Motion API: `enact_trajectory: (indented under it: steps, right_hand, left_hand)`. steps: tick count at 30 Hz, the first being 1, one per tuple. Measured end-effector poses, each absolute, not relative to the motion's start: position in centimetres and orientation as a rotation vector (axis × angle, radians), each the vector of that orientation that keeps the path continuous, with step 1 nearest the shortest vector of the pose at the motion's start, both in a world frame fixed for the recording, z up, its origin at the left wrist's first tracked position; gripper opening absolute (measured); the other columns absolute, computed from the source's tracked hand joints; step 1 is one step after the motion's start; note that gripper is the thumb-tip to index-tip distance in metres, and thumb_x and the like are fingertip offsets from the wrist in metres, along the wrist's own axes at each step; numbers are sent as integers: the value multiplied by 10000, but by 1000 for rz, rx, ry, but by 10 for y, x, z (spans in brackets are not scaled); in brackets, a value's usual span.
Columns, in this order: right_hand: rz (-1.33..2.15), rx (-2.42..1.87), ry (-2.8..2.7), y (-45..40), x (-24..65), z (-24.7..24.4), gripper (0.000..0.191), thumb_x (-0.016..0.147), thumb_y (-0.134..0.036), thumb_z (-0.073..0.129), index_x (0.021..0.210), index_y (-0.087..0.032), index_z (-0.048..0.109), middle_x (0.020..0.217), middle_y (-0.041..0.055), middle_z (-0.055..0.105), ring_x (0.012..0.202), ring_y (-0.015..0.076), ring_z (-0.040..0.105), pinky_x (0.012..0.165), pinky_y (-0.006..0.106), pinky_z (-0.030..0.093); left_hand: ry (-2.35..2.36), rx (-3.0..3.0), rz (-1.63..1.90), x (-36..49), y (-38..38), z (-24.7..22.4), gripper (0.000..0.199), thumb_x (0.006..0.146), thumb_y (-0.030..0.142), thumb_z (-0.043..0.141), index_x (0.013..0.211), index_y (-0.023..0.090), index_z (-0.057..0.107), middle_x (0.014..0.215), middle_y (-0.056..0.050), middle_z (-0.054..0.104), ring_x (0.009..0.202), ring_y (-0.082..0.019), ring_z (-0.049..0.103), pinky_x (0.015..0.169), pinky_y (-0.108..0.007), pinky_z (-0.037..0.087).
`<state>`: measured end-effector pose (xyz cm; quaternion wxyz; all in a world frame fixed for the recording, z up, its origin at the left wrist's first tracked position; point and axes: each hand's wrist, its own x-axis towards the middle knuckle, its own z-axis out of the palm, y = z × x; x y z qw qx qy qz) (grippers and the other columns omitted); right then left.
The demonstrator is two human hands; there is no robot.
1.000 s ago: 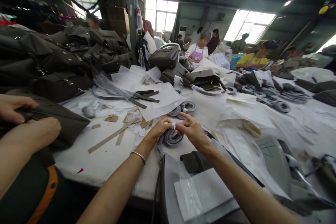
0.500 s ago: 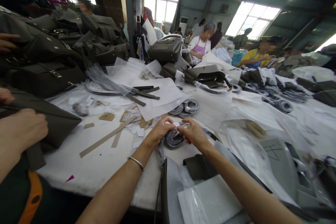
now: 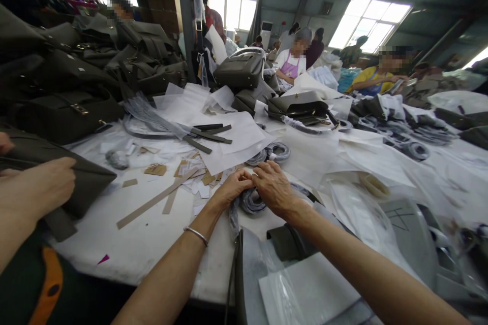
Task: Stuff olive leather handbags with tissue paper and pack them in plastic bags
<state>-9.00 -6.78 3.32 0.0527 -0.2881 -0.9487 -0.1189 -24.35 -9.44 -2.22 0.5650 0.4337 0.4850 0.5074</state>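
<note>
A grey strap coil [image 3: 252, 204] in clear plastic lies on the table under both my hands. My left hand [image 3: 233, 186] is closed, thumb and forefinger pinched at the coil's upper edge. From the right, my right hand [image 3: 273, 189] bends over the coil, its fingers bunched against my left fingertips. Whatever small part lies between the fingertips is hidden by the right hand. Closest to my right forearm is an unfolded grey bag [image 3: 247, 269], with a white sheet [image 3: 305, 284] on it.
Cardboard and paper scraps [image 3: 208, 177] and a long tan strip [image 3: 156, 199] lie left of my hands. More coils [image 3: 278, 152] sit just beyond. Dark bags [image 3: 57, 117] are heaped at the left, where another person's hand [image 3: 49, 183] holds one. Clear plastic [image 3: 358, 213] spreads at right.
My right hand has rolled over, its back now upward and covering the small white piece that showed between my fingertips. My left hand stays nearly in place.
</note>
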Motion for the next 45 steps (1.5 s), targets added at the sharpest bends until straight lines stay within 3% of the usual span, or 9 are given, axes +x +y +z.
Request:
enact_trajectory:
  steps: [3, 8, 16, 21, 24, 28, 33, 42, 45]
  right_hand:
    - [-304, -1060, -2975, -65, -97, 32, 260, 898, -135, 491, 1058, -97, 692, 1087, 170, 677, 1124, 294, 538, 1077, 439, 253]
    - [-171, -1399, -3062, -46, -85, 27, 244, 876, -132, 488, 935, -90, 722, 968, 205, 714, 931, 296, 658, 854, 405, 413]
    - [-80, -1385, -3059, -33, -66, 18, 258, 907, -139, 467, 992, -147, 711, 1006, 154, 724, 941, 269, 678, 795, 339, 452]
    - [-39, -1367, -3019, -45, -57, 31, 421, 870, -214, 591, 1269, -82, 584, 1211, 203, 655, 1125, 297, 611, 937, 366, 427]
    - [43, -1271, -2912, -66, -50, 48, 521, 858, -273, 630, 1332, -80, 534, 1311, 207, 596, 1190, 309, 567, 1002, 397, 397]
    - [214, -998, -2941, -115, -48, 64, 310, 848, -275, 666, 1141, -174, 679, 1200, 135, 677, 1138, 300, 594, 1045, 438, 368]
    - [459, -792, -2952, -167, -55, 49, 354, 838, -313, 705, 1167, -187, 684, 1258, 118, 655, 1172, 293, 582, 1100, 478, 341]
    - [546, -736, -2885, -182, -47, 29, 288, 858, -267, 659, 1133, -205, 716, 1306, 79, 633, 1251, 296, 522, 1077, 435, 423]
    - [550, -737, -2837, -186, -39, 22, 284, 872, -267, 641, 1142, -215, 712, 1320, 69, 626, 1261, 292, 514, 1084, 448, 418]
  left_hand:
    - [1145, 1077, 1126, -248, -95, -22, 223, 650, 287, 765, 793, 143, 672, 770, 4, 654, 730, -126, 576, 713, -232, 438]
    - [1222, 1066, 1157, -257, -89, -28, 339, 720, 432, 746, 901, 150, 692, 852, -31, 689, 807, -156, 619, 711, -242, 488]
    - [1347, 1104, 1481, -272, -90, -12, 478, 790, 571, 611, 986, 135, 624, 877, -76, 687, 776, -154, 647, 768, -281, 531]
    - [1536, 1277, 1497, -298, -115, 11, 453, 863, 518, 497, 1059, 132, 628, 968, -83, 690, 866, -180, 654, 842, -300, 515]
    - [1740, 1433, 1331, -322, -145, 20, 310, 848, 434, 565, 954, 171, 692, 936, -58, 702, 896, -203, 643, 867, -300, 488]
    - [1989, 1633, 908, -331, -190, 16, 40, 754, 216, 676, 755, 200, 712, 869, -69, 712, 918, -255, 642, 935, -346, 446]
    - [2151, 1781, 510, -312, -216, -4, 132, 795, 82, 584, 766, 158, 688, 919, -148, 693, 937, -284, 643, 918, -396, 451]
    - [2353, 1888, 273, -326, -195, 8, 213, 903, 188, 485, 983, 172, 682, 1068, -140, 681, 1004, -263, 643, 861, -347, 475]
    - [2344, 1924, 179, -327, -188, 12, 188, 874, 170, 512, 904, 151, 696, 1017, -158, 686, 962, -277, 656, 831, -356, 486]
